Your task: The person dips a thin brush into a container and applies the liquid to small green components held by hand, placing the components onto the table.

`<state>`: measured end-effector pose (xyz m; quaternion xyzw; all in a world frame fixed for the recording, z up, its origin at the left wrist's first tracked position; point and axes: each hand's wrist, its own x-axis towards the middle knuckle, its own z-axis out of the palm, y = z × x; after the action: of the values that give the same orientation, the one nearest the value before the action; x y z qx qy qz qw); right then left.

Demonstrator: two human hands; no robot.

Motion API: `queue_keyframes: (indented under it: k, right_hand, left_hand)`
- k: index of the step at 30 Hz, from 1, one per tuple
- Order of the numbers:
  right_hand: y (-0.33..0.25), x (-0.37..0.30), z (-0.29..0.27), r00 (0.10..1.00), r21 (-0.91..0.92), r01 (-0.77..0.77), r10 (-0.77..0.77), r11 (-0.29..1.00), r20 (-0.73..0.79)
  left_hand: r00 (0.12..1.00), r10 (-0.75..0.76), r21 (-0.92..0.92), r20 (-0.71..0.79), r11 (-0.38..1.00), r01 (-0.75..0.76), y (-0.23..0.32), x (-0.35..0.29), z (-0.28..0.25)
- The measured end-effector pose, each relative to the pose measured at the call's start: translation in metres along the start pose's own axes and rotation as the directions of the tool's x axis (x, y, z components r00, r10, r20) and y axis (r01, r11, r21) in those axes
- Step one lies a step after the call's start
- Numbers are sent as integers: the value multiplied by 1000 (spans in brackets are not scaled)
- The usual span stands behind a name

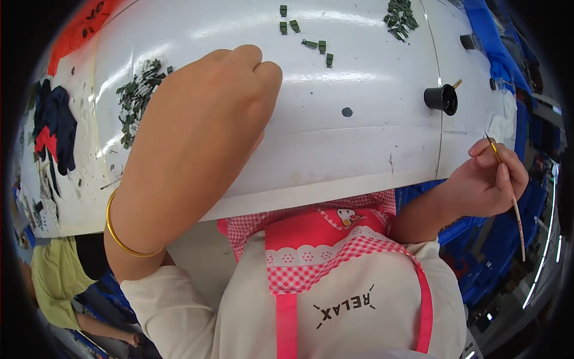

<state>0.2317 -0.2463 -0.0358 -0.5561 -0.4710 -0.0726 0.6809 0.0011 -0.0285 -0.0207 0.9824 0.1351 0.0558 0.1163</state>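
Note:
My left hand (236, 90) is closed over the white table, with its back facing up. Its fingertips are hidden, so whatever it holds does not show. Beside that forearm lies a heap of small dark green parts (139, 99). Several loose green parts (309, 44) are spread beyond the hand. Off the table's right front corner, my right hand (493, 182) grips a thin paintbrush (519, 230) between thumb and fingers, its dark tip pointing up toward the table. Nearest to that hand on the table is a black cup (440, 99) with a wooden stick (458, 84) beside its rim.
At the far right lies a second heap of green parts (400, 19). A small black pot (470, 42) and blue plastic bins (499, 48) line the right edge. On the left are dark cloth (60, 116) and an orange-red bag (78, 30). Another person (63, 278) is at lower left.

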Motion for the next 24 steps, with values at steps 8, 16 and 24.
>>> queue_keyframes:
  k: [8, 16, 24]
  right_hand:
    - [11, 11, 3, 939, -298, -337, 340, 893, -41]
    - [15, 10, 8, 915, -316, -378, 403, 870, 15]
    - [15, 9, 8, 909, -309, -392, 416, 866, 14]
  left_hand:
    - [999, -23, 78, 44, 997, 19, 16, 3, 1]
    - [999, -19, 6, 35, 1000, 19, 12, 5, -3]
    - [999, 46, -326, 16, 945, -38, -3, 13, -3]
